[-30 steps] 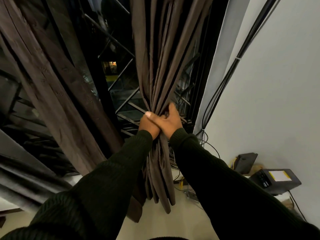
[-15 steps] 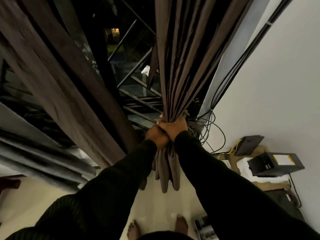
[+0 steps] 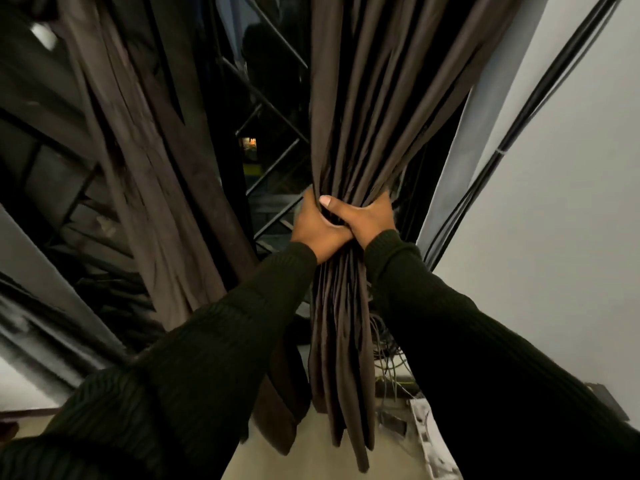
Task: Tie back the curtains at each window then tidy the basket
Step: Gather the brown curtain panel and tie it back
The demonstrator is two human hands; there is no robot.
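Both hands, left hand (image 3: 317, 228) and right hand (image 3: 369, 220), grip the gathered brown curtain (image 3: 367, 109) tightly, touching each other. Left of the grip hangs a second curtain (image 3: 162, 216); right, black cables (image 3: 491, 168) run along the white wall (image 3: 554, 237).

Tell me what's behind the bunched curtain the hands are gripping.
Behind the curtain, gripped by the left hand and right hand, a dark window with metal bars shows on its left and tangled cables low on its right. Directly behind it is hidden.
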